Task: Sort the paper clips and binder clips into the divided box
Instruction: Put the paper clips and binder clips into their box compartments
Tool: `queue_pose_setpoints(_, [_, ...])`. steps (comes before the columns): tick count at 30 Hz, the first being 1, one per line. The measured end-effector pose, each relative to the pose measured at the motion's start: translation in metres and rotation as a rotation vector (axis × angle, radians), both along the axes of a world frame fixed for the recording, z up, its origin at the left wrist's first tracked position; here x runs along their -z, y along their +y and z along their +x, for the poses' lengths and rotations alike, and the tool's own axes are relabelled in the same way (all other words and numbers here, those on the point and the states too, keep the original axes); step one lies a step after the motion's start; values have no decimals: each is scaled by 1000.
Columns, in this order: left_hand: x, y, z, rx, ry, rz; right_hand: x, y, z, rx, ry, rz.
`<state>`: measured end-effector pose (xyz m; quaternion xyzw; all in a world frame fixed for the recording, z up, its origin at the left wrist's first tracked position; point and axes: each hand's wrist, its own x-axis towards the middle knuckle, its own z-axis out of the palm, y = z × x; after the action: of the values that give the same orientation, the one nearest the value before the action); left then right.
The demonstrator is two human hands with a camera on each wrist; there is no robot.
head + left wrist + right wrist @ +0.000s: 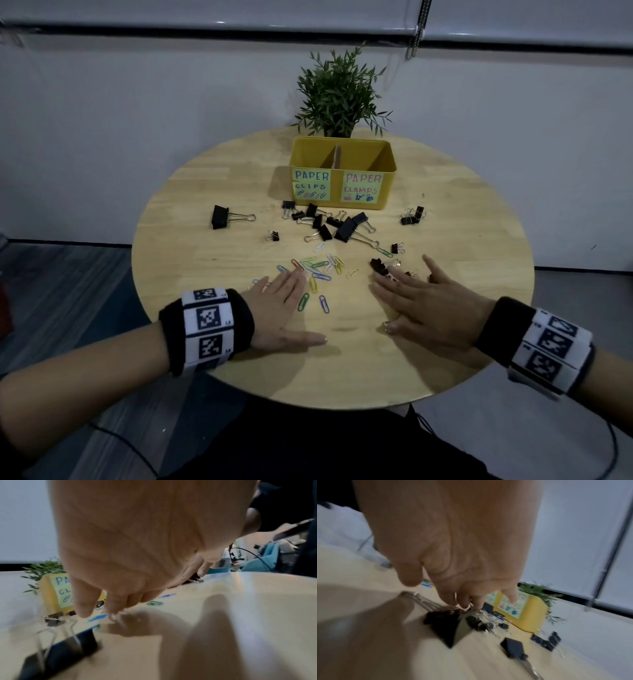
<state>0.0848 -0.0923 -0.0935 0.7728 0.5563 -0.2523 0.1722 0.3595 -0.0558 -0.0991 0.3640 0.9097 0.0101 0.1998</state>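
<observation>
The left hand (284,308) lies flat with straight fingers, its tips touching the coloured paper clips (317,270). The right hand (431,305) is also spread flat, fingertips resting on small binder clips (378,265). More binder clips (337,224) lie scattered before the yellow divided box (342,171) on the round table (342,370), near a plant (339,92).

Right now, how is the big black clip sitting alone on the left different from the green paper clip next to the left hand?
The big black binder clip is chunky, with a black body and silver wire handles; the green paper clip is thin, flat bent wire. The binder clip lies far from both hands, over toward the left edge of the table; the paper clip lies close beside the left hand. Both lie on the table, outside the yellow box.
</observation>
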Motion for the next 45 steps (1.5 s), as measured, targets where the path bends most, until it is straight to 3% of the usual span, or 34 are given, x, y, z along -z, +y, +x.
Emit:
queue_pose_setpoints(3, [-8,10,4,-146,-6,66,-12,11,-4,79,76,7])
queue_pose_setpoints(6, [-11,14,5,-264,42,19,-12,22,-22,149,-3,12])
queue_pose_setpoints(12, [-6,26,13,-300,45,-77,-1,44,-49,301,-22,28])
queue_pose_setpoints(22, [-16,52,20,-269,-122,-150,-10,23,-33,156,-12,-40])
queue_pose_setpoints(29, [-17,72,37,-147,-116,-144,-12,17,-18,334,-168,35])
queue_pose_setpoints(33, [-19,58,41,-16,-96,-175,-15,19,-33,178,-33,72])
queue_pose_setpoints(36, [-26,47,33,-24,-141,-163,-11,22,-54,138,-87,17])
queue_pose_setpoints(40, [-35,32,17,-149,11,-84,-5,23,-74,109,-135,-7])
queue_pose_setpoints(45, [-28,5,13,-63,238,-86,-14,27,-81,113,-109,8])
